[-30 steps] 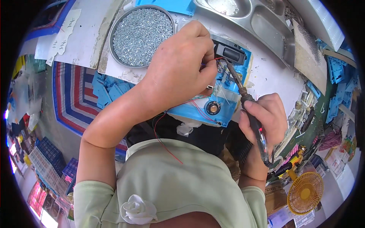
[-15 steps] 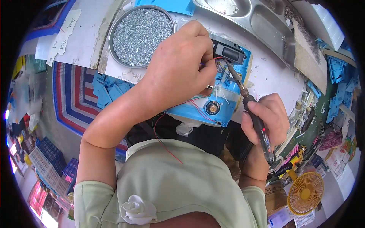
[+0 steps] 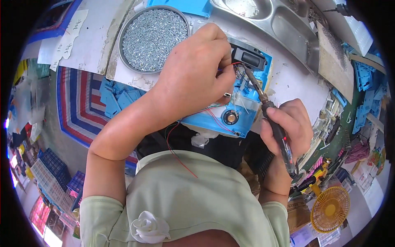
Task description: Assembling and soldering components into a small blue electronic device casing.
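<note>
Whitish worktable (image 3: 290, 88) is pretty cluttered, with a blue plastic casing (image 3: 249, 124) lying partly under the left hand (image 3: 195, 72). Right hand (image 3: 295, 127) is wrapped snugly round a soldering iron (image 3: 278, 130), its tip out ahead over the casing. Left hand's fingertips are bunched right by a red wire (image 3: 236, 63), but can't tell if they're actually pinching it.

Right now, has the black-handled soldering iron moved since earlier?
Yes: the soldering iron swung slightly right at its rear, toward the round yellow fan; its tip looks unmoved.
</note>
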